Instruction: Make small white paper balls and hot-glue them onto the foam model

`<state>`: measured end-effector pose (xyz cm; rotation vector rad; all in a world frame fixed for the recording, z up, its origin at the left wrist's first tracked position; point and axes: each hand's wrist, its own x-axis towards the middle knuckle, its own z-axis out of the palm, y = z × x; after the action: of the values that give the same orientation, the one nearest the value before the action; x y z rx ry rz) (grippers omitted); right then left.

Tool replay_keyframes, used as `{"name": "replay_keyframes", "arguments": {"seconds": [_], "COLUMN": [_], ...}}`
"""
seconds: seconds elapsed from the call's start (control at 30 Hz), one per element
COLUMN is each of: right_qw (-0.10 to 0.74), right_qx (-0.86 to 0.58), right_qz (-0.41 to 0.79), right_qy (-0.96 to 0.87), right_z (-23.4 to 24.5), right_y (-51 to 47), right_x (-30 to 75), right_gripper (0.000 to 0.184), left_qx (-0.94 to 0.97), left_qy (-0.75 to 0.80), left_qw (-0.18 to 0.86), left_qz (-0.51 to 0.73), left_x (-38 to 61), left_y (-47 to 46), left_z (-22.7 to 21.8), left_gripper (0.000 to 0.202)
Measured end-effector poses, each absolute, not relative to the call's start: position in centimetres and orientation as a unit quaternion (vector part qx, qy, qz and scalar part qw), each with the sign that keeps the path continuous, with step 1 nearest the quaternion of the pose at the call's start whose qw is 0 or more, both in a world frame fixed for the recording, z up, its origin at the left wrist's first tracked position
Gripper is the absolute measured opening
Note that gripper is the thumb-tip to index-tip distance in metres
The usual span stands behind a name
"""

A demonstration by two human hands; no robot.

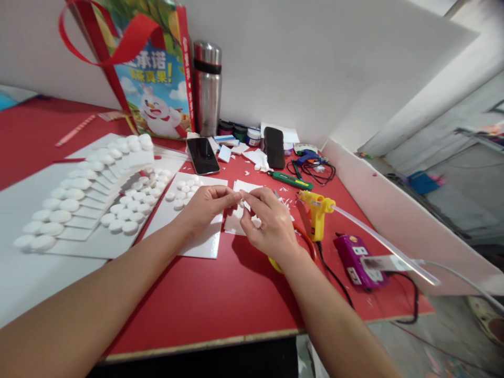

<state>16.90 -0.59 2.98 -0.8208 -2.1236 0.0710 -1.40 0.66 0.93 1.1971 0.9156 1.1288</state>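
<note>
We read this as fine two-handed work: left hand (208,205) and right hand (271,220) meet, fingers (232,199) pinched narrow on probably a small white piece (242,196), above flat white sheets (233,226). Next move calls for steadiness. Room toward red tabletop (212,304) front edge; yellow plastic glue gun (317,218) crowds the right.

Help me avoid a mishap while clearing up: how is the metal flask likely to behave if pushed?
The metal flask is tall and narrow, so a push high up could tip it. Being round, it would probably roll if it fell. Its smooth, shiny metal may feel slippery.
</note>
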Motion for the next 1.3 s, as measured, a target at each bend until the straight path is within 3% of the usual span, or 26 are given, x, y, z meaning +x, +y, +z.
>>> {"name": "replay_keyframes", "arguments": {"seconds": [0.57,0.97,1.3], "right_qw": [0.444,0.382,0.317], "right_qx": [-0.349,-0.350,-0.322], "right_qz": [0.179,0.048,-0.050], "right_qy": [-0.806,-0.854,-0.891], "right_z": [2.7,2.8,3.7], "right_y": [-0.8,-0.7,-0.2], "right_x": [16.4,16.7,17.3], "right_gripper": [0.041,0.040,0.025], "left_qx": [0.452,0.465,0.493], "left_qy": [0.390,0.411,0.408], "left_qw": [0.633,0.612,0.611], "left_qz": [0.493,0.490,0.466], "left_x": [-1.2,-1.0,-1.1], "left_y": [0.5,0.5,0.4], "left_z": [1.8,1.8,1.9], "left_gripper": [0.043,0.045,0.041]}}
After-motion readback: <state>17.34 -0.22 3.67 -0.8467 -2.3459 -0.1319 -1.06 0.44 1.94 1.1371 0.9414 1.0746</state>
